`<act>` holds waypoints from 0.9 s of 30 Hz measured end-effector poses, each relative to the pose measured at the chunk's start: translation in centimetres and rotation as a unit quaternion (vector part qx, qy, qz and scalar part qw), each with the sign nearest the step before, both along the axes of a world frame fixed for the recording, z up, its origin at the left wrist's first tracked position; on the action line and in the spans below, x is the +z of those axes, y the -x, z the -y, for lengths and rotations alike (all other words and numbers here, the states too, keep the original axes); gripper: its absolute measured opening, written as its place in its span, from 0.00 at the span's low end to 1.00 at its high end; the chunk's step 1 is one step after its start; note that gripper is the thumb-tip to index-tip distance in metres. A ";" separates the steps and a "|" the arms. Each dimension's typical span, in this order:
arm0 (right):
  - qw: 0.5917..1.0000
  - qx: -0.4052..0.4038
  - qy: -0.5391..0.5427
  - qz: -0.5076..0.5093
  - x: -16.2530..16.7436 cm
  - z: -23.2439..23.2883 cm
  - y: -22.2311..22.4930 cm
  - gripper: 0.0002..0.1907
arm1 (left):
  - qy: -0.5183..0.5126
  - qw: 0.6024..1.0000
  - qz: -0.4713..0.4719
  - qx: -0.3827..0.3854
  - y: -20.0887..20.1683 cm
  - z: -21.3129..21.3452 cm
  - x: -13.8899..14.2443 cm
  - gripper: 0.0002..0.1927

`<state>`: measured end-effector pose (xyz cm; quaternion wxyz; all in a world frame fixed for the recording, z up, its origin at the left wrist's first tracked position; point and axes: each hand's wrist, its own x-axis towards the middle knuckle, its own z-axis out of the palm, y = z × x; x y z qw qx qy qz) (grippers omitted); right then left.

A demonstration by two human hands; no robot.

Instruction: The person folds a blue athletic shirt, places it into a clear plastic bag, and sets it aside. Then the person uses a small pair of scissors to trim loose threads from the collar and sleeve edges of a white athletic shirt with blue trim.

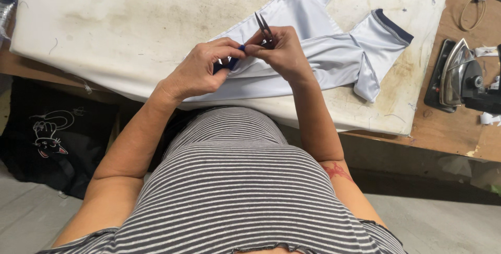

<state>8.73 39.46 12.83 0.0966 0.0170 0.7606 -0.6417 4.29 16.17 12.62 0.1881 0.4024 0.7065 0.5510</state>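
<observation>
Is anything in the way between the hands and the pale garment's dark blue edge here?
Nothing visible is. The left hand and right hand already pinch the dark blue edge of the pale garment directly, the right also holding small thread snips. The iron sits apart, off to the right.

Stained white padded table [130,19], grey floor [26,217]

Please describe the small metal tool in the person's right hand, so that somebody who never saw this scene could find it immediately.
Start at the stained white padded table, where a pale grey garment lies. Above its near edge the right hand and left hand meet. The thread snips rise from the right hand: two thin dark blades tapering to a point, unlike the bulky iron farther right.
</observation>
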 end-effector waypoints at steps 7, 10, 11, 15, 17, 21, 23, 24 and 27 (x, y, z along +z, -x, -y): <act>0.992 0.069 -0.100 0.013 0.1 -2.5 0.6 0.06 | -0.075 0.997 0.026 0.018 -0.2 -0.2 -2.2 0.05; 0.984 0.088 -0.152 -0.005 1.0 -2.4 0.7 0.06 | -0.078 0.993 0.011 0.088 -0.3 -0.7 -2.8 0.05; 0.981 0.092 -0.167 -0.017 1.4 -2.3 0.8 0.06 | -0.054 0.993 0.035 0.096 -0.3 -0.8 -2.9 0.06; 0.977 0.089 -0.191 -0.035 2.4 -1.5 1.2 0.06 | -0.090 0.989 0.036 0.112 -0.4 -1.3 -2.2 0.16; 0.979 0.084 -0.186 -0.015 2.7 -1.3 1.3 0.06 | -0.097 0.985 0.089 0.112 -0.2 -1.3 -1.7 0.14; 0.980 0.091 -0.170 -0.045 2.5 -1.1 1.6 0.04 | -0.130 0.966 0.220 0.041 0.2 -1.1 -1.1 0.08; 0.975 0.089 -0.196 -0.060 2.3 -0.9 1.8 0.05 | -0.100 0.983 0.149 0.029 0.3 -0.9 -1.1 0.06; 0.971 0.093 -0.208 -0.076 2.3 -0.8 2.0 0.05 | -0.085 0.990 0.113 0.024 0.3 -0.9 -1.1 0.08; 0.972 0.082 -0.201 -0.092 2.6 -0.3 2.4 0.05 | -0.008 0.998 0.048 0.036 0.4 -0.7 -1.2 0.12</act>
